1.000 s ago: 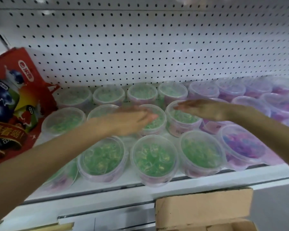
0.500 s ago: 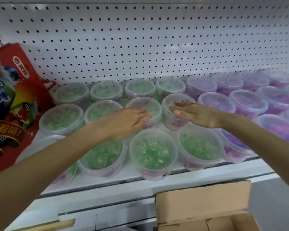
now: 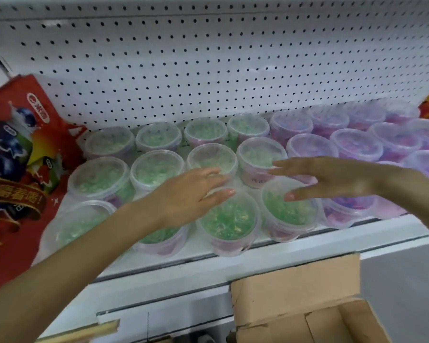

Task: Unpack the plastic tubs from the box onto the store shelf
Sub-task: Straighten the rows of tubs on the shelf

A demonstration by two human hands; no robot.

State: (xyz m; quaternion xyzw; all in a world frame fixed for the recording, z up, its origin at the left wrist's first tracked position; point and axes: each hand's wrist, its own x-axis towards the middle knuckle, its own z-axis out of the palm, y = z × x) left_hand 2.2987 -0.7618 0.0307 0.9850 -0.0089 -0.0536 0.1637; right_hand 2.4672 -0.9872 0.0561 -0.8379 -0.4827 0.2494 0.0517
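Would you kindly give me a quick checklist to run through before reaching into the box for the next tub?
1. Hands free: the left hand and right hand are open above the tubs, gripping nothing: ok.
2. Lids: all green tubs and purple tubs in view have lids on: ok.
3. Sorting: green on the left, purple on the right: ok.
4. Front row seated on the shelf: the middle tubs stand upright, but the front-left tub beside the red bag is too blurred: cannot tell.
5. Cardboard box open below the shelf: ok.
6. Tubs left in it: the inside is mostly out of frame: cannot tell.
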